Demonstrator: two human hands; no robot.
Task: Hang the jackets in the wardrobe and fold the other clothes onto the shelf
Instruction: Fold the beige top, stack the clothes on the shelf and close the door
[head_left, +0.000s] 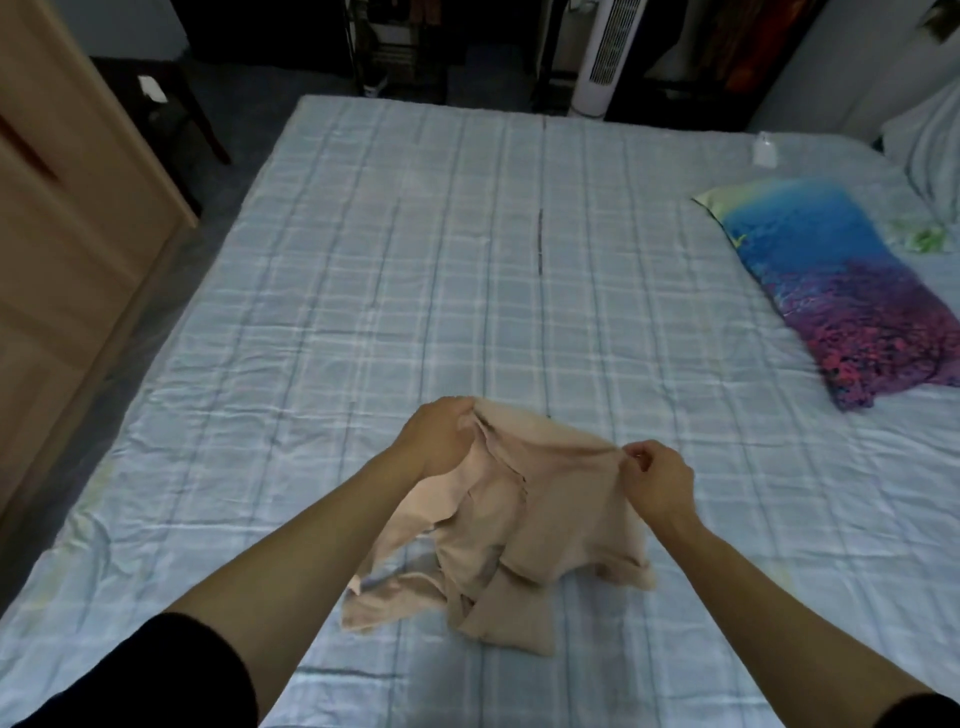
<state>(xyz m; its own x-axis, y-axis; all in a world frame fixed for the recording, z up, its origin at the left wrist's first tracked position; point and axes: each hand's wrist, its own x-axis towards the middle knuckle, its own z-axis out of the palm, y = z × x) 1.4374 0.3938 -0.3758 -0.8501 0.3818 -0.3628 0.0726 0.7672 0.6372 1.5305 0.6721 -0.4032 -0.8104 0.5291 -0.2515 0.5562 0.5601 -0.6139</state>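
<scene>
Both hands — left hand, right hand — grip beige garment.

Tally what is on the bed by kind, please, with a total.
Garments: 1, beige garment, gripped by left hand and right hand
Pillows: 2, colourful pillow, checked pillow
Small bottles: 1, small bottle
Total: 4

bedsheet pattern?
Pale blue plaid with white and darker blue stripes, on the bedsheet; the head view shows it clearly.
</scene>
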